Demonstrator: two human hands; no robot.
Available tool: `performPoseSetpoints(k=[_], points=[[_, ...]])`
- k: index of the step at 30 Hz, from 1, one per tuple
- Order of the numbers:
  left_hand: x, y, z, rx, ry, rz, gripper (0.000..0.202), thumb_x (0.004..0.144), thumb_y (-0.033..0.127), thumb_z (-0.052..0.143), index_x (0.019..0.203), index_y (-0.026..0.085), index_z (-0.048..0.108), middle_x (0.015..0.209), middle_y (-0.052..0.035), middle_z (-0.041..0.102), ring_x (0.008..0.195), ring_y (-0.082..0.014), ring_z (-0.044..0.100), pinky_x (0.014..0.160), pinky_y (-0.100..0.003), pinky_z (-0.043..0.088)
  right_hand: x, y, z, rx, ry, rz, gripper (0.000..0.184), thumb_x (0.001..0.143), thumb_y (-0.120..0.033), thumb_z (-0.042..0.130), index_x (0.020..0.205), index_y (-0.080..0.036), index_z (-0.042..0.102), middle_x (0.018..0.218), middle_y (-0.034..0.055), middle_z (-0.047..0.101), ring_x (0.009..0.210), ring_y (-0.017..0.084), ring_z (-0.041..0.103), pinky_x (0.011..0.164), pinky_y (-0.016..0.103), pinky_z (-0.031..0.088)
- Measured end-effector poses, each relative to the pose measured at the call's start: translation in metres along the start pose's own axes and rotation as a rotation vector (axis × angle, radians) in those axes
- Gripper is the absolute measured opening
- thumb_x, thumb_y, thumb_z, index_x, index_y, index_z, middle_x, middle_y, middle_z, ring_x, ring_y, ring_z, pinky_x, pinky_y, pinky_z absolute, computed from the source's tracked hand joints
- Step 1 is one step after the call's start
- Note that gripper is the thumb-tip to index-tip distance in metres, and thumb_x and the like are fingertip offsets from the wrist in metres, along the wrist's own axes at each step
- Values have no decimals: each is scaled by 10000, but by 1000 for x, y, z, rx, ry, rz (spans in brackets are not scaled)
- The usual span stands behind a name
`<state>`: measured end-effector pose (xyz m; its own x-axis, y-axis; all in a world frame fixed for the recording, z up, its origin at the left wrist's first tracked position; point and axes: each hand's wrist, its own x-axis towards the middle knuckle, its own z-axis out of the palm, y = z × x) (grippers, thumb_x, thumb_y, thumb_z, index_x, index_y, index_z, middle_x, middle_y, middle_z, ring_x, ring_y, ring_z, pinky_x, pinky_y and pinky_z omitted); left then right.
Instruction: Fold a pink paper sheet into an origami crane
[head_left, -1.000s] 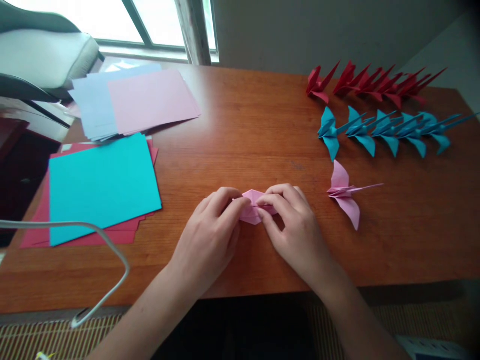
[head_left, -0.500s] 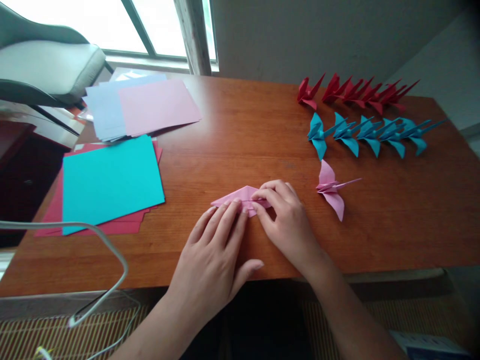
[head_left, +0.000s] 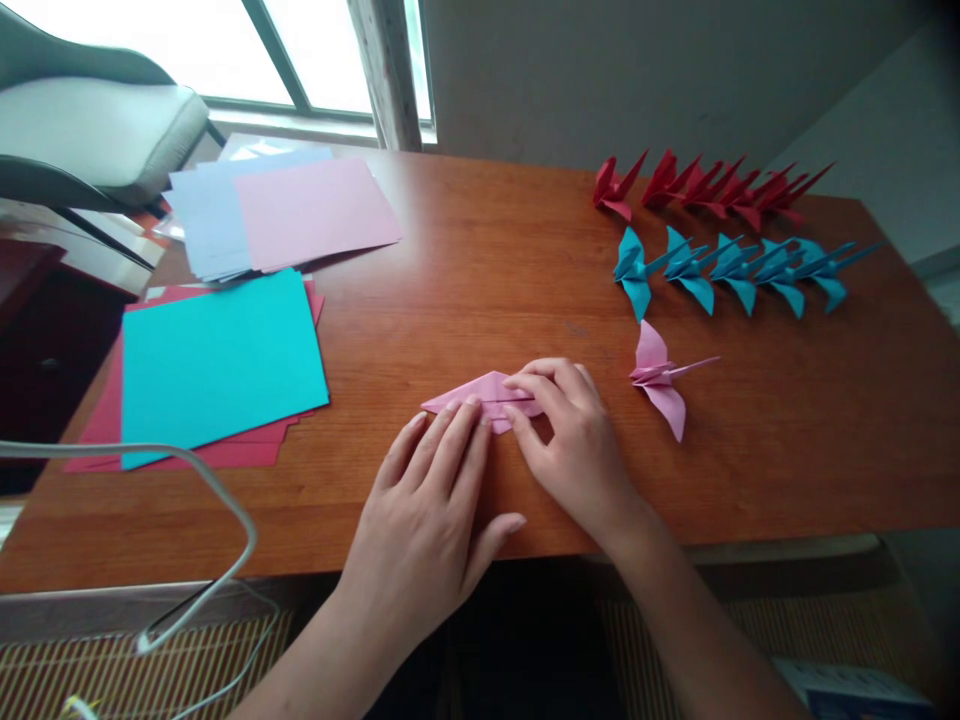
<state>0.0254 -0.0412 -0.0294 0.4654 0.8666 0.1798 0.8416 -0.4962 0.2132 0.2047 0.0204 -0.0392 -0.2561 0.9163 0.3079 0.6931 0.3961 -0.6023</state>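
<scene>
A folded piece of pink origami paper lies flat on the table near its front edge, long and narrow with a crease along its middle. My left hand rests with fingers stretched out, their tips pressing on the paper's lower left side, the thumb apart. At the paper's right end, my right hand has its thumb and fingers closed on the folded layers, partly hiding that end. To the right of this hand, a finished pink paper crane lies with its wings spread.
On the wooden table, a row of blue paper cranes and a row of red ones stand at the right. Turquoise sheets over red ones, and pale sheets, lie left. A white cable crosses the lower left.
Both hands stay almost still on the pink paper. The right hand's fingers have shifted very slightly at the right end. The view has moved a little.
</scene>
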Motion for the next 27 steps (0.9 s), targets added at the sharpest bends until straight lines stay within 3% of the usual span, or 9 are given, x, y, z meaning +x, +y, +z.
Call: performPoseSetpoints(k=[4, 16, 20, 27], points=[[1, -4, -3, 26, -3, 30, 721, 960, 538, 540, 1481, 43, 476, 1593, -211, 426, 1479, -376, 401, 1223, -532, 314, -2, 0, 0, -42, -34, -86, 319, 972, -114, 536, 1243, -211, 674, 1310, 61, 688, 1157, 248, 540, 1032, 441, 497], [24, -37, -16, 91, -57, -26, 596, 986, 492, 488, 1472, 149, 511, 1628, -212, 366, 1520, -425, 302, 1184, -613, 316, -31, -8, -14, -350, -83, -234, 337, 971, -223, 606, 1283, -121, 682, 1365, 55, 693, 1057, 284, 567, 878, 467, 476], [32, -44, -16, 53, -72, -28, 554, 1002, 443, 451, 1494, 191, 496, 1619, -191, 387, 1514, -409, 315, 1186, -603, 314, -36, -15, -14, -287, -124, -283, 363, 958, -196, 617, 1305, -103, 669, 1377, 56, 685, 1083, 283, 562, 922, 457, 476], [39, -44, -13, -2, -66, 17, 466, 1002, 322, 435, 1431, 197, 567, 1592, -190, 424, 1498, -403, 346, 1190, -628, 295, -23, -15, -10, 21, -176, -340, 292, 942, -113, 608, 1218, -130, 702, 1253, 44, 746, 1168, 252, 588, 1019, 430, 502]])
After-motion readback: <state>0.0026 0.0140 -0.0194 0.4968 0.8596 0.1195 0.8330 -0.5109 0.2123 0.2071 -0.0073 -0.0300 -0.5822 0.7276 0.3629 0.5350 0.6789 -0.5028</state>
